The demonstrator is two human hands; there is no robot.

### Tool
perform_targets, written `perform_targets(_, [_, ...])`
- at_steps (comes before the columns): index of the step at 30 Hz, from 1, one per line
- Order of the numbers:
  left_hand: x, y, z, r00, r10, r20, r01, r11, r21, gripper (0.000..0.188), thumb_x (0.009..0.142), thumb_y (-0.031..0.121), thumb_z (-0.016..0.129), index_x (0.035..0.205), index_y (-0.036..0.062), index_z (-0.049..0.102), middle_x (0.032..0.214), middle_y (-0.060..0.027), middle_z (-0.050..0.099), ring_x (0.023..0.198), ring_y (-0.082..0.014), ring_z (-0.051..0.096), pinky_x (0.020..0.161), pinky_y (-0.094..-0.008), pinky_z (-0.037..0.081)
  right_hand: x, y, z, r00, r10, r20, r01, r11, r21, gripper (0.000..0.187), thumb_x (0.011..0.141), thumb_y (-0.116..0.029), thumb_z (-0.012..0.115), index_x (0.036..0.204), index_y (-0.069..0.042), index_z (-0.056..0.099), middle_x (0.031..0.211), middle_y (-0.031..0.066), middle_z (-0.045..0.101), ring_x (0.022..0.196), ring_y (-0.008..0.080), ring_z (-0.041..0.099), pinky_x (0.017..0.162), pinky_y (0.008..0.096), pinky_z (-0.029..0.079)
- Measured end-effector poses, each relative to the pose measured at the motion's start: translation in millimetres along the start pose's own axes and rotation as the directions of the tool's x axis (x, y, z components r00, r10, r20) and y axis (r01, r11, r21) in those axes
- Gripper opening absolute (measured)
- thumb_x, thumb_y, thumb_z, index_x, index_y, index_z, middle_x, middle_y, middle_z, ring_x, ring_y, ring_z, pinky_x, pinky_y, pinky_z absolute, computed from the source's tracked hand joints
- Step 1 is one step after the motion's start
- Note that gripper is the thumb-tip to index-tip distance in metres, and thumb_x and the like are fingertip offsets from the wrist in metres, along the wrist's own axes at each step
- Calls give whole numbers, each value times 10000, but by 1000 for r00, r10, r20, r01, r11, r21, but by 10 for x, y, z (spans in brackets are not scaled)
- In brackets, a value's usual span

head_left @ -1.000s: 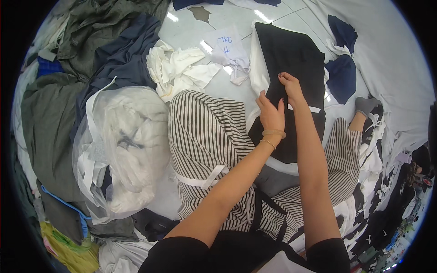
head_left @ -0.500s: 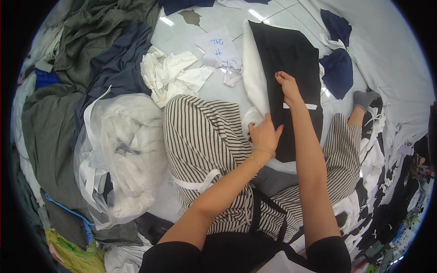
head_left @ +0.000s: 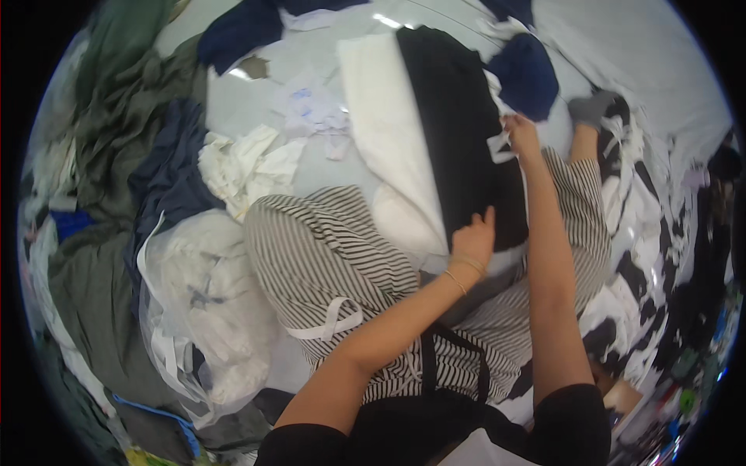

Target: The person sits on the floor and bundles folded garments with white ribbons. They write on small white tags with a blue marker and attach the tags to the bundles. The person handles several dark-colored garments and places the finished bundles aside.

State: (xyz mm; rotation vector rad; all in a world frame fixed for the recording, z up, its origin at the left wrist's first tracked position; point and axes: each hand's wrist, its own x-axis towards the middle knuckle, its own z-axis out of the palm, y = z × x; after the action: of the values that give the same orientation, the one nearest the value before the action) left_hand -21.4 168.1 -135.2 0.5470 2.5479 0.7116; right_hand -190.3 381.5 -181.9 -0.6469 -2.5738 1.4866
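Note:
A stack of black cloth lies in front of me, and white cloth shows in a wide band along its left side. My left hand rests on the near part of the black cloth, its fingers partly stretched out and nothing in them. At the stack's right edge, my right hand pinches a white strip. Another white strip, looped, lies over the striped trousers on my bent leg.
A clear plastic bag of white cloth stands at left, beside crumpled white cloth. Dark green fabric is heaped at far left. Navy pieces lie beyond the stack, and a marked paper or plastic sheet is on the tiles.
My left hand has moved from the white cloth's edge onto the black cloth. The right hand has gone to the white strip at the right edge. More of the white cloth shows, and the view has shifted.

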Motion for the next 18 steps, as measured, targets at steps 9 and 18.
perform_targets(9, [238,-229,-294,927,259,271,-140,909,-392,644,883,508,652,1358,85,554,893,-145,640,830,-292,649,785,-379,506,-361,-622,-2215,774,-371,-513,45,840,-540,292,879,-303,603,1069,-100,692,972,130,652,937,276,635,824,386,488])
perform_targets(18, [930,21,-334,908,395,-141,-346,895,282,367,819,85,650,1175,175,643,1196,-53,514,1130,-262,507,844,-462,475,-716,226,-648,928,351,126,-253,840,-480,424,792,-320,695,1014,41,708,1061,254,688,1009,355,667,877,413,518])
